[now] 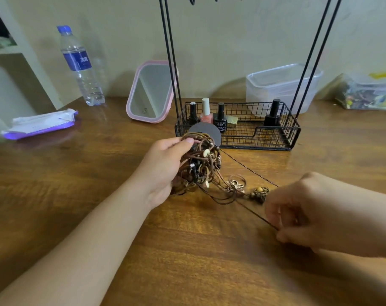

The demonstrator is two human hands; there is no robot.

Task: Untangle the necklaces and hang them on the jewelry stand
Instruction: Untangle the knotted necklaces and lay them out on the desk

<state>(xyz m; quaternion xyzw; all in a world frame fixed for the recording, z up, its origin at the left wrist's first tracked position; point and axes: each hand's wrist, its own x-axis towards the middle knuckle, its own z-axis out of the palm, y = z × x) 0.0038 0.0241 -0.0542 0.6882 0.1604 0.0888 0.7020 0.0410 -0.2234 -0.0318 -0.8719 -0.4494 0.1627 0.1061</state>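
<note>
Necklaces point(201, 164) bunched in the left hand point(165, 166), one cord point(254, 214) pinched by the right hand point(315, 215).

Jewelry stand point(238, 127) hooks are cut off at the top edge; right fingertips partly hidden. Nail polish bottles point(206, 112) fill its wire basket; a pink mirror point(151, 91) and water bottle point(80, 67) stand behind. Tangle hangs above the table point(99, 173), before the stand.

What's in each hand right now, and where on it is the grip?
Left hand grips the tangled bundle of necklaces by its left side, thumb over the top. Right hand pinches one thin dark cord pulled out from the bundle, near its free end.
</note>
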